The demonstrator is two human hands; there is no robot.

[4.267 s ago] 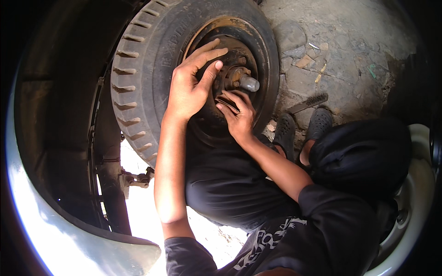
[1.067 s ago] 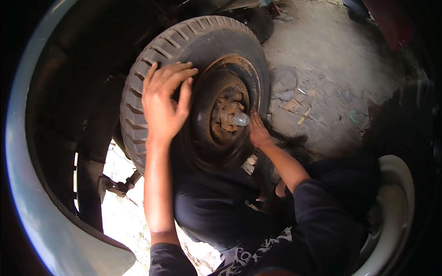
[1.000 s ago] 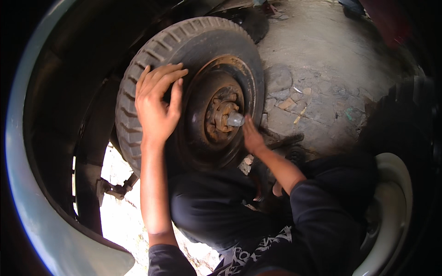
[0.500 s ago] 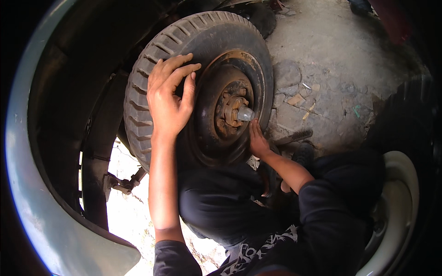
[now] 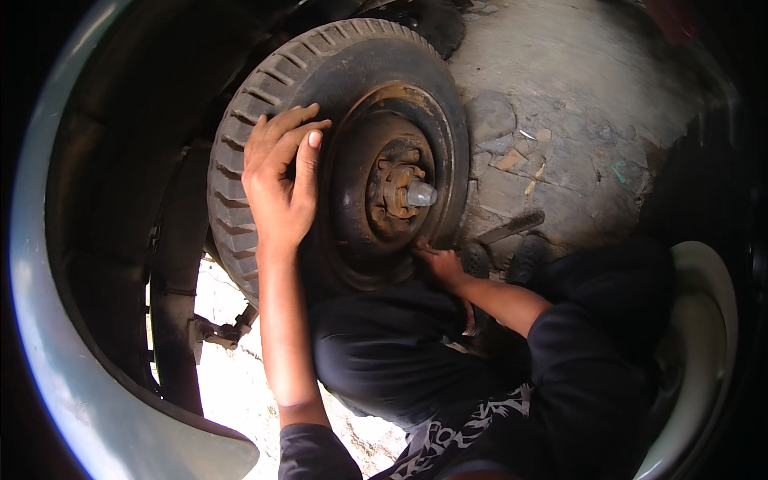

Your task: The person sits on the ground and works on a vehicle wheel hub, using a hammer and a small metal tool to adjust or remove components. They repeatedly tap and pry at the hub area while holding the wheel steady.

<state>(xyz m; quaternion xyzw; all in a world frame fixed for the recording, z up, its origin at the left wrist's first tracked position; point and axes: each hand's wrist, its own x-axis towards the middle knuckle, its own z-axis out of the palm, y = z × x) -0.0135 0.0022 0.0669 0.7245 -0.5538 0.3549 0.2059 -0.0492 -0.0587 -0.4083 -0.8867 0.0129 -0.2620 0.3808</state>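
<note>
A large black tyre point(image 5: 276, 76) with chunky tread stands upright in front of me. It is mounted on a dark, rusty wheel rim point(image 5: 352, 172). Rusty nuts surround the hub point(image 5: 398, 192), and a greyish-clear cap point(image 5: 422, 194) sticks out of its centre. My left hand point(image 5: 280, 180) rests against the tyre's left sidewall, holding nothing, with thumb and fingers apart and slightly bent. Low at the right side of the wheel, my right hand point(image 5: 440, 262) has its fingertips at the rim's lower edge. Its fingers are partly stretched out, with nothing visible in them.
A pale blue-green fender point(image 5: 48, 264) curves around my left side. Behind the tyre a metal suspension part point(image 5: 220, 332) shows against bright ground. Stone chips and scraps lie on the cracked floor point(image 5: 552, 120). A dark flat bar point(image 5: 512, 227) lies near my shoe point(image 5: 528, 258). A pale curved panel point(image 5: 704, 320) stands at right.
My right hand has moved down and left from beside the hub cap to the rim's lower edge. My left hand stays on the tyre. The view has shifted slightly.
</note>
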